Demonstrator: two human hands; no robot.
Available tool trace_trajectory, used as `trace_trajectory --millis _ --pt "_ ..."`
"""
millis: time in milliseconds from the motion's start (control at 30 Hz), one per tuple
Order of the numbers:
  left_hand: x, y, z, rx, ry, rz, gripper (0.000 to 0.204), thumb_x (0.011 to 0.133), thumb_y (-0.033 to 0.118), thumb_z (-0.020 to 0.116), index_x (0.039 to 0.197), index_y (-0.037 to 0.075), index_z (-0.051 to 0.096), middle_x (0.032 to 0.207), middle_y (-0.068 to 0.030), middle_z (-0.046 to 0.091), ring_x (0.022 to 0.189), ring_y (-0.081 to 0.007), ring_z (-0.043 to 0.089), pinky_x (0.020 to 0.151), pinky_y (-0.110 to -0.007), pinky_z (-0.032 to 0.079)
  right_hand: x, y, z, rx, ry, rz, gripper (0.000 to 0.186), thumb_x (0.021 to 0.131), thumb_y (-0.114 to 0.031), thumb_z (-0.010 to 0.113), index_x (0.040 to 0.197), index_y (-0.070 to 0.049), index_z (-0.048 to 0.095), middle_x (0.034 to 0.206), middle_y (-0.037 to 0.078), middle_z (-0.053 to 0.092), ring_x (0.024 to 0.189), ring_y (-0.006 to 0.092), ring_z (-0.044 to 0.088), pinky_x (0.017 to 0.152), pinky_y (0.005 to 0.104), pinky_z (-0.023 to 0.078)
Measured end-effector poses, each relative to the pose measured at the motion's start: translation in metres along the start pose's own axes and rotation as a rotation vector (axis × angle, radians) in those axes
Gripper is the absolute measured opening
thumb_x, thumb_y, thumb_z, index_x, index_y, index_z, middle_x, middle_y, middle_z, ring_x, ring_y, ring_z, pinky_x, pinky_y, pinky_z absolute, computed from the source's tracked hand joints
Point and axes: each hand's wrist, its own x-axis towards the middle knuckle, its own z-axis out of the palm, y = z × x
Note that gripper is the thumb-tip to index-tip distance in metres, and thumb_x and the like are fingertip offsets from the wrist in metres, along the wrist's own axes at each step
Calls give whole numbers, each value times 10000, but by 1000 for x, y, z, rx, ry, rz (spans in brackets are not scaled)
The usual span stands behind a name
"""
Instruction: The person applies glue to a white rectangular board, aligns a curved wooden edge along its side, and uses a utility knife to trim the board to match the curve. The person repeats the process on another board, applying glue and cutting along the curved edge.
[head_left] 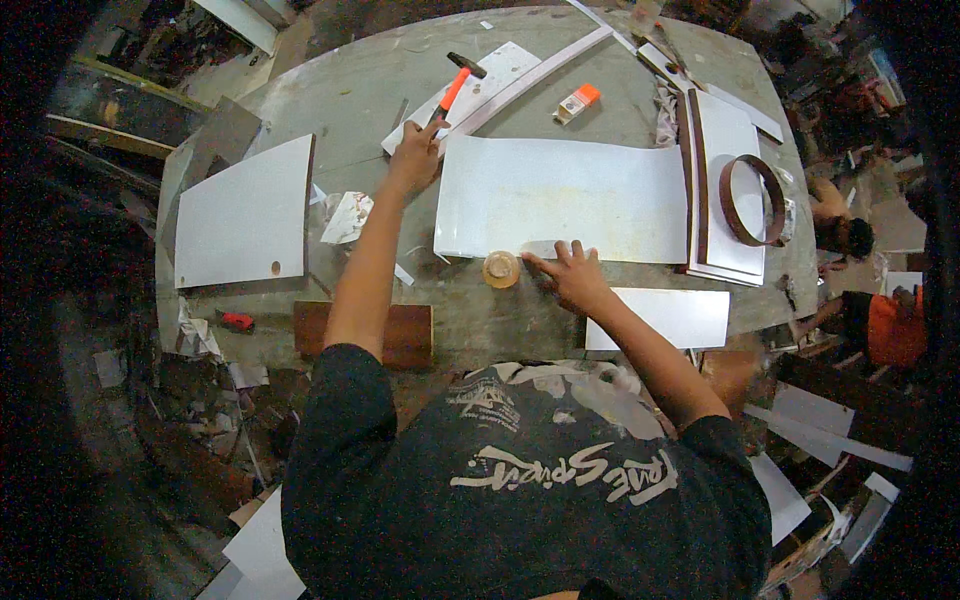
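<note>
The left hand (pixel 413 162) is closed around the lower handle of the hammer (pixel 455 92). The fingers cover the grip end, so the handle's full length cannot be read. The black head points away from the person, above the far white board (pixel 515 68); whether it touches that board cannot be told.

The right hand (pixel 577 282) is spread, palm down, and holds nothing that can be seen. Its fingertips lie at the near edge of the white sheet (pixel 570 195); contact or a slight gap cannot be told. The index finger points toward the round container (pixel 500 268), which stands just beside the sheet's near edge. The container is seen from above, so its side wall and contents are hard to make out.

The white sheet lies between the 2 hands, with its right end against the brown-edged boards (pixel 715 115). The brown ring (pixel 728 205) stands on these boards and hides part of their surface.

The left forearm covers part of the brown block (pixel 405 335). The right forearm crosses 1 corner of the small white board (pixel 680 315). The red tool (pixel 237 321) at the left is too small to identify. At the right rim, a co-worker in an orange garment (pixel 893 328) is dim and partly cut off.
</note>
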Motion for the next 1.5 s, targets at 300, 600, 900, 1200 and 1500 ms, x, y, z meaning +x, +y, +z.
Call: trace_trajectory --millis 300,600,900,1200,1500 --pt "-150 79 39 -61 91 -154 346 949 55 561 1239 212 664 1032 -173 519 871 -369 620 773 -486 530 -1 0 2 -9 25 -9 792 938 -301 663 1598 -478 262 1437 191 482 1277 425 490 948 652 460" --pt "-207 66 63 -90 97 -195 336 940 42 593 1229 187 681 1008 -178 547 878 -363 624 754 -465 525 -4 0 -9 36 2 -25 708 991 -302 610 1594 -471 280 1422 197 490 1279 423 485 927 644 466" --pt "-227 52 78 -8 106 -216 462 923 81 627 1360 227 664 1017 -207 553 963 -388 575 862 -476 484 -4 -1 -4 7 14 -16 686 997 -325 599 1590 -470 287 1426 200 492 1281 429 485 927 639 459" --pt "-207 80 47 236 244 -329 510 863 117 692 1369 142 641 1117 -171 546 1035 -373 545 912 -499 447 -1 4 10 -28 46 -17 728 981 -313 601 1596 -491 256 1406 193 502 1240 423 506 934 639 454" --pt "-41 -78 11 479 -212 6 815 930 310 656 1634 254 250 1709 -137 156 1545 -413 203 1241 -571 212 1 4 16 -116 55 -14 764 945 -370 652 1584 -523 263 1414 187 509 1232 415 515 916 600 466"
